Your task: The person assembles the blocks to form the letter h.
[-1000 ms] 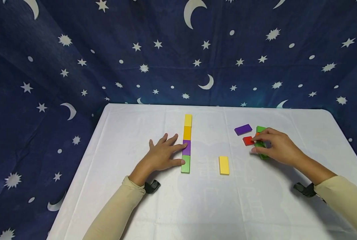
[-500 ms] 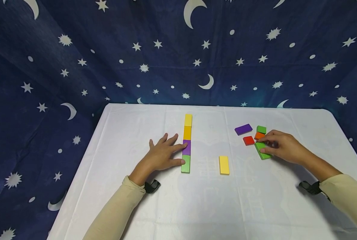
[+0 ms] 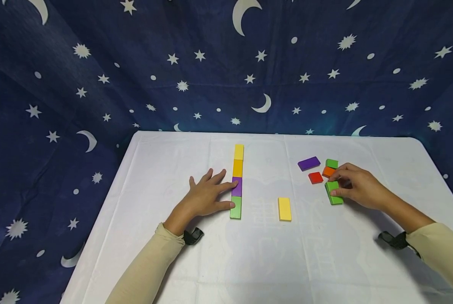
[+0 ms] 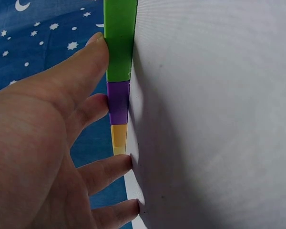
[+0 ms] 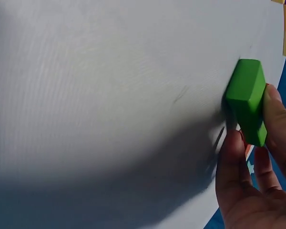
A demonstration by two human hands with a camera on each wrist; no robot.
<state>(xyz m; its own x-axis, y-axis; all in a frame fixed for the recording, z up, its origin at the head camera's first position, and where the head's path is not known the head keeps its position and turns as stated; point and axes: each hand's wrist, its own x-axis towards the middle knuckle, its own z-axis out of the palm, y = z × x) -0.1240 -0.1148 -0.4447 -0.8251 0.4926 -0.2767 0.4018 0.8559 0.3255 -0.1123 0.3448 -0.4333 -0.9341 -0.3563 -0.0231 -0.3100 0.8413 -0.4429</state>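
Left grip (image 3: 205,198): yours is spread, clasping nothing; thumb rests against the row's green block (image 3: 236,213), index on the row's purple block (image 3: 236,191).
Row: four blocks end to end, touching; beyond the purple come the amber block (image 3: 238,168) and, at the far end, the row's yellow block (image 3: 239,152).
Right grip (image 3: 357,185): you're pinching the long green block (image 5: 248,88) between thumb and fingers, at the right of the desk (image 3: 257,261). Can't tell if it's fully off the surface.
Neighbours: orange block (image 3: 328,172) just beyond your right fingertips, small green block (image 3: 331,163) behind it, red block (image 3: 315,178) to the left, loose purple block (image 3: 309,164) further back.
Loose yellow block (image 3: 285,210): lying flat between the row and your right hand, well apart from both.
Orange risk: a sideways or forward sweep of your fingers would probably knock it into the small green.
Pinch risk: the hold looks to be on fingertips; uneven pressure could twist the long green or let it slip.
Row risk: any sideways push from your left thumb or index would likely kink the line, since nothing visible pins the blocks.
Crossing risk: a low carry leftward could clip the loose yellow.
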